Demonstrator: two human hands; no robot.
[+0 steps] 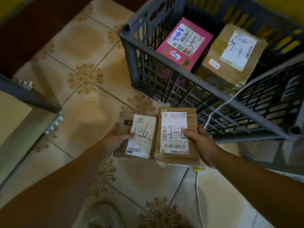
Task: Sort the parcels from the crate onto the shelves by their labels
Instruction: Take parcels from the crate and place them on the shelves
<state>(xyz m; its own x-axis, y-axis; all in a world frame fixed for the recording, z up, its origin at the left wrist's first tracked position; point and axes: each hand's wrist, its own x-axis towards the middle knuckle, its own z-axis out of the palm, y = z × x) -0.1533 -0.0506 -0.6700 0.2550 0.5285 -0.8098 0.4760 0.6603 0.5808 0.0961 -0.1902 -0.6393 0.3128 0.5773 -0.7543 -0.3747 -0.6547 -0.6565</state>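
Head view: both hands are out over the floor [85, 46], which is glossy beige tile with brown scrollwork at the tile corners. Each hand holds one flat, rectangular parcel, and the two parcels sit side by side with their long edges touching.

The left hand [115, 139] grips the left parcel [143, 145], thumb on top and fingers curled under its left edge. It is brown cardboard with a white label marked "1-6" by hand. The right hand [202, 143] clamps the right parcel [172, 137] the same way, thumb pressed on the label's right edge. This parcel is ribbed cardboard under shiny clear tape, and its white barcode label has a handwritten mark that looks like "5-1" — the thumb covers the end of it.

Just beyond the parcels stands the crate [131, 60], grey plastic with lattice walls. Two more are inside:
- The pink box [184, 45] lies tilted toward the crate's left corner, with blue writing and a white label on it.
- The brown box [230, 51] sits at its right side — taped cardboard, label marked "5-4".

A thin white cord [219, 107] crosses the crate's near wall. At the left edge, a shelf [29, 99] shows a grey metal rail and a pale board.
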